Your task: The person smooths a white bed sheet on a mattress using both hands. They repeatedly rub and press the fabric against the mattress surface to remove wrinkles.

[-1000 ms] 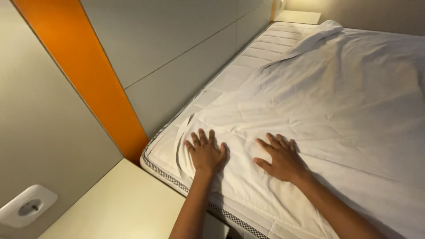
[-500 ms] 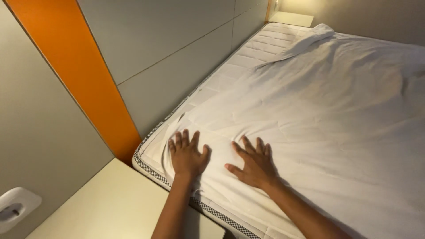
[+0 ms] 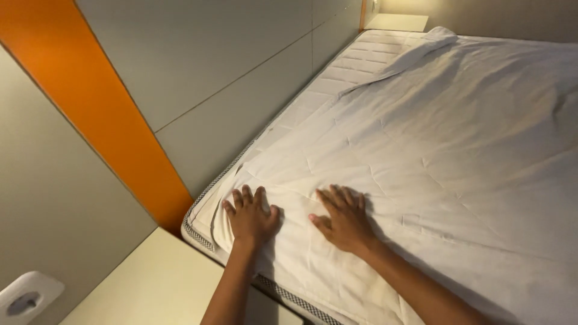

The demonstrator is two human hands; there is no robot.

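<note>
A white sheet (image 3: pixel 433 138) lies spread and creased over a mattress (image 3: pixel 361 57) that runs along the wall. My left hand (image 3: pixel 250 216) rests flat, fingers apart, on the sheet's near corner beside the mattress's patterned edge. A hand's width to its right, my right hand (image 3: pixel 343 219) presses flat on the sheet with fingers spread. Neither hand holds anything. At the far end the sheet is bunched up, and a quilted strip of mattress shows bare along the wall.
A grey panelled wall (image 3: pixel 229 72) with an orange vertical stripe (image 3: pixel 102 114) borders the mattress on the left. A cream bedside surface (image 3: pixel 150 289) sits at the near corner, a white wall socket (image 3: pixel 27 298) beside it. Another cream ledge (image 3: pixel 397 22) stands at the far end.
Both hands have stayed flat on the sheet's near corner while the view has shifted, so they sit lower and further left in the picture.
</note>
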